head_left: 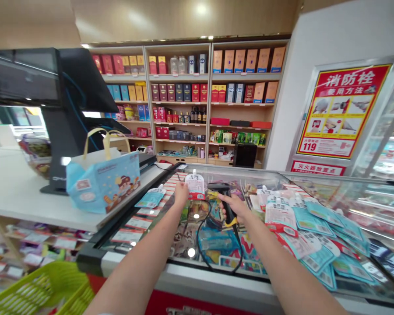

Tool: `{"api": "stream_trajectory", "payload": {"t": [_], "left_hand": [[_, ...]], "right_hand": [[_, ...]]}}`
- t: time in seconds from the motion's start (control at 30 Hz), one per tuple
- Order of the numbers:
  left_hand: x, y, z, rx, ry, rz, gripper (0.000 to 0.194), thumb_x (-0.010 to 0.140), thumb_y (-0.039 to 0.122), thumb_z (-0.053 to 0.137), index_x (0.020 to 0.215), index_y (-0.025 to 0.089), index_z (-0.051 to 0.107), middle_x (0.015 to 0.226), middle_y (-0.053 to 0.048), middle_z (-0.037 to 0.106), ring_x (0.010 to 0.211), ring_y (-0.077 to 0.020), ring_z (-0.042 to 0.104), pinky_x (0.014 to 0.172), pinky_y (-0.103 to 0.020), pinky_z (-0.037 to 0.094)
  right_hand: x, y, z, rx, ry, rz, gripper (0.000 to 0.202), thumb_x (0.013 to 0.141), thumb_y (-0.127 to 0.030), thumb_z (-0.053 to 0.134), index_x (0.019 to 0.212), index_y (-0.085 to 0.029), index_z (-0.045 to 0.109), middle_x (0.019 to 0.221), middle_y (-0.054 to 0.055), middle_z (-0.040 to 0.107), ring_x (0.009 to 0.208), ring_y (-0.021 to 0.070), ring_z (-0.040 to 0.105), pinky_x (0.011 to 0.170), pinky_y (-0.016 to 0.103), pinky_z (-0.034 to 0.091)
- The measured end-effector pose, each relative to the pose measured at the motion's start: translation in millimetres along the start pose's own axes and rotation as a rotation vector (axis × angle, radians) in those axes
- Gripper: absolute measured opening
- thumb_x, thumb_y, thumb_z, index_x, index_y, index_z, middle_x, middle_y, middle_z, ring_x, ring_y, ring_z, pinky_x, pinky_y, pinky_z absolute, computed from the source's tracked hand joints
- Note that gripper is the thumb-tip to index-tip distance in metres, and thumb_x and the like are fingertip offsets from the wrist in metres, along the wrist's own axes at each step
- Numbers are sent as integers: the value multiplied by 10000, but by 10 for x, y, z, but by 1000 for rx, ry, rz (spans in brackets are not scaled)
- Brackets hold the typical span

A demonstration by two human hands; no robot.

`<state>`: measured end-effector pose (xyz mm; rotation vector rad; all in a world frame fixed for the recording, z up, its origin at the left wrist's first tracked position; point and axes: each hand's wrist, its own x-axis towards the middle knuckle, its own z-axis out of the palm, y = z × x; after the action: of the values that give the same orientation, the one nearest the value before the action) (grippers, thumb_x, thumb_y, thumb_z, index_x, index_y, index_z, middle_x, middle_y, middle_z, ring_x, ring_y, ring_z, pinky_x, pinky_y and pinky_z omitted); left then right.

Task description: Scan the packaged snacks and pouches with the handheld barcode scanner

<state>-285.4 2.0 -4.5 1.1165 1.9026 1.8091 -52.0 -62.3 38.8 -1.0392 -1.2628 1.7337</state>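
My left hand [181,192] grips a white-and-red spouted pouch [195,185] by its left edge, spout up, above the glass top of a freezer. In my right hand [231,205] is a black-and-yellow barcode scanner [229,213], its head turned left toward the pouch. The scanner's cord loops down over the glass. A blue spouted pouch [151,197] lies flat to the left of my left hand. Right of my right forearm is a heap of blue and red-and-white pouches [310,223], several of them overlapping.
A blue paper bag [105,181] with yellow handles stands on the white counter [16,183] beside a checkout terminal [65,113]. A green basket [42,291] is low at the left. Shelves of boxes and bottles [180,94] line the back wall.
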Motion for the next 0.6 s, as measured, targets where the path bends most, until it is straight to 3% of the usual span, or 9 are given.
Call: {"api": "stream_trajectory", "payload": {"t": [0.17, 0.33, 0.47, 0.6], "left_hand": [[315, -117, -760, 139, 103, -11, 65, 741, 198, 496, 677, 209, 493, 613, 4, 545, 645, -172, 560, 632, -269, 441], [544, -202, -1384, 401, 95, 43, 129, 730, 166, 492, 611, 212, 481, 595, -19, 564, 682, -194, 587, 663, -282, 450], [638, -219, -1641, 629, 24, 54, 91, 742, 150, 505, 692, 184, 573, 717, -76, 655, 798, -228, 645, 738, -296, 472], [547, -146, -1638, 877, 6, 165, 240, 776, 107, 481, 947, 147, 644, 1019, -149, 686, 1016, -271, 633, 872, -335, 465]], "right_hand": [[271, 107, 591, 10, -129, -10, 263, 756, -342, 696, 799, -189, 487, 474, -69, 538, 360, 77, 473, 364, 192, 410], [464, 178, 1084, -3, -173, -12, 278, 759, -359, 690, 782, -197, 465, 463, -73, 532, 353, 77, 462, 363, 196, 404], [548, 249, 1305, -17, -203, -10, 310, 741, -387, 708, 771, -198, 464, 475, -69, 537, 360, 82, 476, 371, 204, 410], [579, 330, 1313, -28, -243, -9, 333, 721, -407, 722, 776, -196, 471, 477, -74, 531, 368, 80, 481, 376, 199, 407]]}}
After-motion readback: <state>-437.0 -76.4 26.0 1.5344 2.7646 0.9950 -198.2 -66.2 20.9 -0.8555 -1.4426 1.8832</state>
